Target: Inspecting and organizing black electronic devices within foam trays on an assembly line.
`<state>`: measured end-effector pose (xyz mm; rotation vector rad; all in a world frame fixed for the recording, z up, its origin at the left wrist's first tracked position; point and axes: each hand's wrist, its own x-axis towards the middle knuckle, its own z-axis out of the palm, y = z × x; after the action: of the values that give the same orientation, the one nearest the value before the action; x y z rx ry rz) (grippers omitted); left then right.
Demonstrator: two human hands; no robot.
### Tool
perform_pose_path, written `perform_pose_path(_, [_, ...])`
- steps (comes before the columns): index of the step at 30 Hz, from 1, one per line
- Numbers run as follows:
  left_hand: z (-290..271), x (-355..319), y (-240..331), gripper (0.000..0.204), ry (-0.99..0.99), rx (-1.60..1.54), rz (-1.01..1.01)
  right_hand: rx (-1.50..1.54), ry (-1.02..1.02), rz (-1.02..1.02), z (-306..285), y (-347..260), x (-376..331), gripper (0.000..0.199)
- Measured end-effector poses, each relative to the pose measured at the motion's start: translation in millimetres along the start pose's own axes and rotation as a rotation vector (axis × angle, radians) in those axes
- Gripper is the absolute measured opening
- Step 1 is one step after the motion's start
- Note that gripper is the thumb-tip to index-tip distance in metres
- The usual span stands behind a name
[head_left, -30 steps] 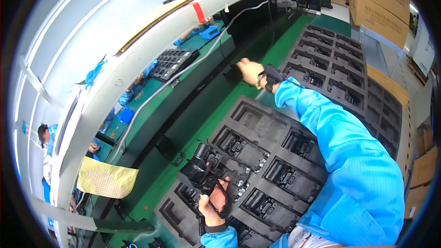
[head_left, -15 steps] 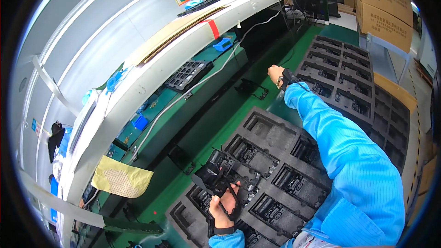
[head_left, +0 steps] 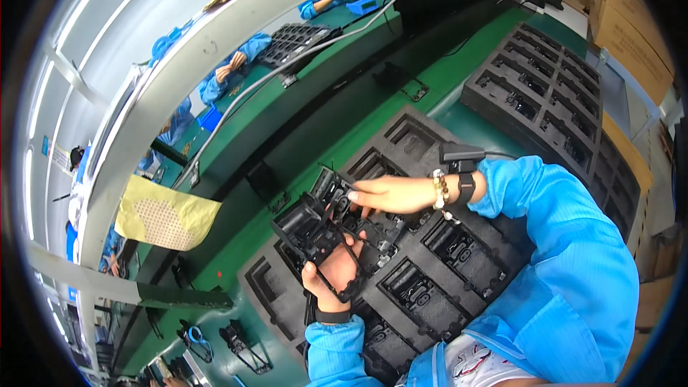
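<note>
My left hand [head_left: 335, 271] is closed around a black plastic frame assembly [head_left: 299, 223], holding it tilted over the near foam tray. From the right, my right hand [head_left: 394, 193] reaches across with its fingertips on the assembly's upper right side; its thumb is mostly hidden. Beneath both hands lies the dark grey foam tray [head_left: 430, 127], its compartments holding several similar black plastic parts [head_left: 459, 245]. Some compartments sit behind my hands and the assembly. A beaded bracelet and a black strap circle my right wrist; another black strap is on my left.
More foam trays [head_left: 494, 64] stand at the right, near cardboard boxes [head_left: 638, 36]. Along the green line lie black frames [head_left: 240, 347]. A yellow sheet [head_left: 168, 215] hangs from the white rail at left. Beyond, co-workers' hands [head_left: 231, 66] work near blue bins [head_left: 363, 5].
My right hand has come back from the far right tray to the assembly in my left hand. The view has shifted, bringing co-workers' hands into sight.
</note>
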<state>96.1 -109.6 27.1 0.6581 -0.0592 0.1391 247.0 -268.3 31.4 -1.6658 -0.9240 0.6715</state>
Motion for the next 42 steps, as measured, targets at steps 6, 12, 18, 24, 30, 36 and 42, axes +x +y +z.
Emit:
perform_pose_path(6, [-14.9, 5.3, -1.2, 0.105, -0.021, 0.024, 0.053, 0.608, 0.101, 0.017, 26.0, 0.4, 11.4, 0.030])
perform_pose_path(12, [-18.6, 7.4, 1.4, 0.100, 0.021, 0.053, 0.089, 0.795, 0.051, -0.056, 14.3, 31.9, 9.3, 0.031])
perform_pose_path(18, [-26.2, 6.6, 1.5, 0.086, 0.108, 0.048, 0.141, 0.980, 0.007, 0.030, 20.7, 38.5, 6.0, 0.028])
perform_pose_path(24, [-32.3, 8.9, 0.5, 0.085, 0.112, 0.032, 0.101, 1.010, 0.011, 0.069, 24.0, 32.1, 3.4, 0.025])
perform_pose_path(30, [-29.5, 8.5, -0.2, 0.084, 0.102, -0.166, 0.034, 1.039, 0.026, 0.074, 25.3, 33.8, 2.9, 0.026])
perform_pose_path(36, [-17.7, 10.5, 4.4, 0.083, 0.117, -0.173, 0.103, 0.909, 0.034, 0.014, 23.3, 29.1, 2.1, 0.040])
perform_pose_path(42, [-19.7, 9.5, 3.3, 0.082, 0.085, -0.219, 0.071, 0.894, 0.117, -0.004, 24.0, 37.4, 6.4, 0.034])
